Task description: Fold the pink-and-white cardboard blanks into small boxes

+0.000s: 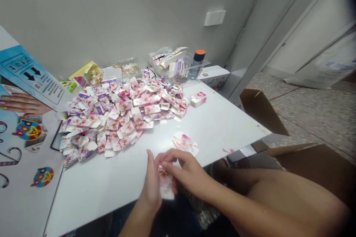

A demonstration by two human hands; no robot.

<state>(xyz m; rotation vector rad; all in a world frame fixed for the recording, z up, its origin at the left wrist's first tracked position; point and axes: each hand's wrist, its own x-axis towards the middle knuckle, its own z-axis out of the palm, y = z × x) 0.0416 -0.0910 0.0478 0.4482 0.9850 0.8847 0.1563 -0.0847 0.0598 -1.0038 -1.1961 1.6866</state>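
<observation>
Close to the table's front edge, a small pink-and-white printed carton (166,183) is held between both hands. My left hand (151,185) supports it from the left side, thumb pointing up. The thumb and fingers of my right hand (186,172) pinch its upper end. Just beyond my right hand lies a small fanned stack of flat cartons (185,143). A large heap of folded small cartons (125,114) in the same print covers the table's back left, many with flaps standing out.
The white table (111,189) has a stack of cards (198,98) at right. Behind the heap stand clear trays of trinkets (128,67) and paper strips (172,61), and an orange-capped bottle (198,63). A printed display box (27,163) borders the left; an open cardboard box (314,170) sits below right.
</observation>
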